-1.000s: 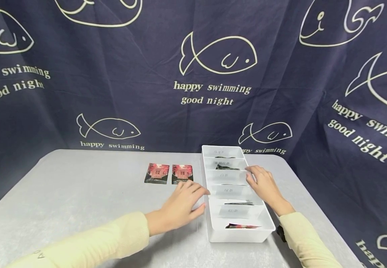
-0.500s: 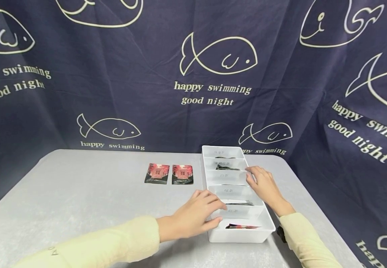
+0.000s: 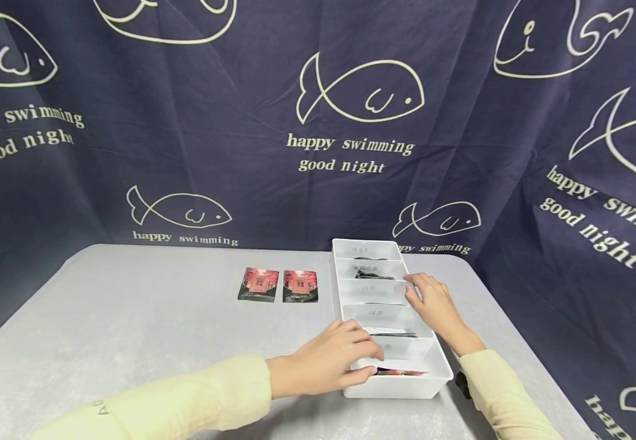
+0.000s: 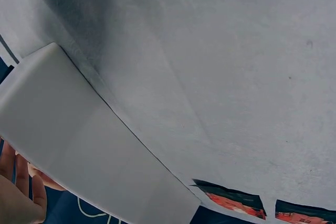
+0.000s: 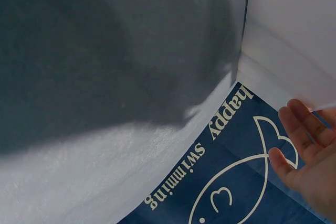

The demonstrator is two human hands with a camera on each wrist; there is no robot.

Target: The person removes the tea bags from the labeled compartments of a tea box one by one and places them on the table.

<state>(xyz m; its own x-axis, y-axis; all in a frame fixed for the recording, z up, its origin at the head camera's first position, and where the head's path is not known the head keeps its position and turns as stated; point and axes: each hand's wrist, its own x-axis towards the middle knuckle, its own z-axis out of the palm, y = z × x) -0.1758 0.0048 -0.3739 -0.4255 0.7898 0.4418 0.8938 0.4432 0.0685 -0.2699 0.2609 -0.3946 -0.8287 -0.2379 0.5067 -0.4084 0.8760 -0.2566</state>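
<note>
A long white divided box (image 3: 397,387) stands at the right of the table, its compartments labelled in handwriting. My left hand (image 3: 329,360) reaches over its left rim into the front compartment, fingers loosely bent. Thumb and forefinger are by the left end of a red sachet (image 3: 406,372) lying there; whether they touch it I cannot tell. On the box's right rim rests my right hand (image 3: 436,308), fingers relaxed; the right wrist view shows this hand (image 5: 315,161) by the box wall (image 5: 294,40). Two red-and-black sachets (image 3: 258,285) lie flat side by side, left of the box.
Dark sachets (image 3: 395,334) show in the second compartment from the front, and more dark sachets (image 3: 374,275) farther back. A small black object (image 3: 462,384) sits beside the right sleeve. Behind the grey table (image 3: 158,318) hangs a navy cloth (image 3: 252,153) with fish drawings.
My left hand has moved right and toward the front, from beside the sachets on the table to inside the front compartment. The right hand has stayed on the rim.
</note>
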